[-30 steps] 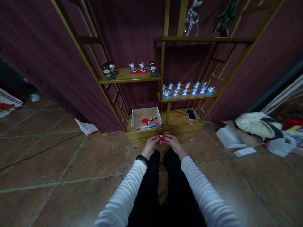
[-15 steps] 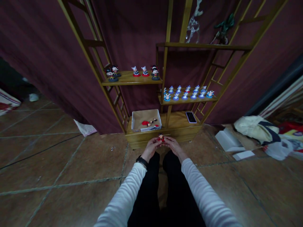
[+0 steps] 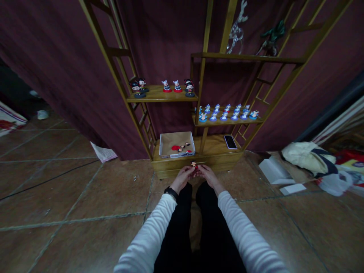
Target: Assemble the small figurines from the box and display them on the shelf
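Observation:
A small figurine (image 3: pixel 193 164) with a dark-haired head and red lower part is held between my two hands, just in front of the cabinet. My left hand (image 3: pixel 184 177) pinches it from the left, and my right hand (image 3: pixel 207 174) grips it from the right. Fingers cover most of its lower part. Behind them, a shallow cardboard box (image 3: pixel 167 135) on the low cabinet top holds several dark-and-red figurine pieces (image 3: pixel 180 150). Figurines on round bases, among them one black-haired figurine (image 3: pixel 189 89), stand on the upper left shelf (image 3: pixel 159 98).
Several blue-and-white figurines (image 3: pixel 224 115) stand in rows on the right shelf (image 3: pixel 227 122). A phone (image 3: pixel 230 141) lies on the cabinet top. Higher up are a clear deer statue (image 3: pixel 236 35) and a green statue (image 3: pixel 271 40). An open white box (image 3: pixel 275 170) and bags (image 3: pixel 308 156) lie on the floor to the right.
The view has shifted slightly, so the shelves sit a little further right. Both hands stay together on the figurine, with their fingers drawn closer around its lower part.

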{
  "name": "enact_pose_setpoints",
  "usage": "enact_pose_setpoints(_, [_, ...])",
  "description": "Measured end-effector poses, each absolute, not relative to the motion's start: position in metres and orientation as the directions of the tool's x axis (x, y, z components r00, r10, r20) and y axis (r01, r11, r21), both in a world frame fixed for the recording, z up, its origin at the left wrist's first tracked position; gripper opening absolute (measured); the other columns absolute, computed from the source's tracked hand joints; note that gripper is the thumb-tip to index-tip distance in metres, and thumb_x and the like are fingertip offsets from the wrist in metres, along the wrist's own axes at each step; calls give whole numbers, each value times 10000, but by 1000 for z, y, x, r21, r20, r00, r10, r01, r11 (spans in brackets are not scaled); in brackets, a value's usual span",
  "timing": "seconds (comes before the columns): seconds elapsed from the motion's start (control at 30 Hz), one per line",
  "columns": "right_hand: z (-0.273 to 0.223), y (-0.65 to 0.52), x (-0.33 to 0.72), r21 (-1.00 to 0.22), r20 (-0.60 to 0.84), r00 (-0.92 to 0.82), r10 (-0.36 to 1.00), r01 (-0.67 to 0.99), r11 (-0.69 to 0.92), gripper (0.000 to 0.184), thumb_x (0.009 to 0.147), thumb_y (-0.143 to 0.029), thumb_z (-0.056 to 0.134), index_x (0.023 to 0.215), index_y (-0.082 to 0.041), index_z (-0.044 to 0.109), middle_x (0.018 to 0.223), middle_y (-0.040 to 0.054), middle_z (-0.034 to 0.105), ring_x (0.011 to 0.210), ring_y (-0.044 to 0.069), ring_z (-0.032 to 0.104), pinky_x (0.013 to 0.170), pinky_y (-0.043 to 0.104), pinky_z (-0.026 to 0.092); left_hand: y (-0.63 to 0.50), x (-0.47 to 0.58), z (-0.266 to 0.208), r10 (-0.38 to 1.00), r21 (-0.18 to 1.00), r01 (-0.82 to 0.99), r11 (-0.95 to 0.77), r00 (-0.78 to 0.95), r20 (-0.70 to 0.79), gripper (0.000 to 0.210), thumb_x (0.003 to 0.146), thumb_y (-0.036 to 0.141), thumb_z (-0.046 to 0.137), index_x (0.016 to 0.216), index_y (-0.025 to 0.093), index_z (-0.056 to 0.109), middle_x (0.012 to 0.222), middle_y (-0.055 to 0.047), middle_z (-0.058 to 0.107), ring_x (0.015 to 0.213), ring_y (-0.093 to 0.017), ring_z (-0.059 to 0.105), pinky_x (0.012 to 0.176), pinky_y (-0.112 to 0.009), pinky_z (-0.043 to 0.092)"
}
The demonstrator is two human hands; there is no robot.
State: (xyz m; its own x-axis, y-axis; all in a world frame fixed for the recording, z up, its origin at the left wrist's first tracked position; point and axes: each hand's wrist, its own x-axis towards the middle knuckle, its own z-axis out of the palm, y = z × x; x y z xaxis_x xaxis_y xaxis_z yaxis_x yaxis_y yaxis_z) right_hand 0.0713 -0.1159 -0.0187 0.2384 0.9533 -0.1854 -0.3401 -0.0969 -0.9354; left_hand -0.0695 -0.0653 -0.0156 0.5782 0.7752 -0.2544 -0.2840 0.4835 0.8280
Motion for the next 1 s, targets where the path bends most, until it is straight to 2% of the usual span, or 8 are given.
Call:
enact_pose_setpoints(0.33, [-25,-116,71,-961,-61,248,967,-276,10,338,600,-371,732,873,-193,642,801,2,663,667,107,578,622,235,437,-56,-75,-24,687,737,-293,609,660,-305,225,752,279,686,893,109,639,788,-89,683,694,-122,637,683,-243,500])
enact_pose_setpoints(0.67, [-33,-110,69,-991,9,364,931,-120,57,295,592,-401,702,791,-201,615,760,-13,639,693,128,559,666,252,457,-57,-77,-18,633,706,-270,654,708,-315,249,795,311,632,914,93,641,807,-119,681,750,-150,648,744,-283,503])
enact_pose_setpoints(0.83, [-35,-111,67,-997,26,389,921,-52,50,252,632,-408,669,781,-217,600,738,-14,626,664,133,559,610,245,462,-61,-74,-17,750,754,-336,565,590,-299,253,710,308,717,855,126,618,808,-91,675,751,-156,646,715,-287,502])
enact_pose_setpoints(1.0, [-34,-115,64,-993,95,392,915,108,56,196,675,-388,628,784,-227,608,775,2,638,695,154,572,595,256,466,-64,-72,-19,876,831,-394,392,437,-206,338,594,265,792,848,158,596,787,-26,653,728,-132,625,699,-278,500])
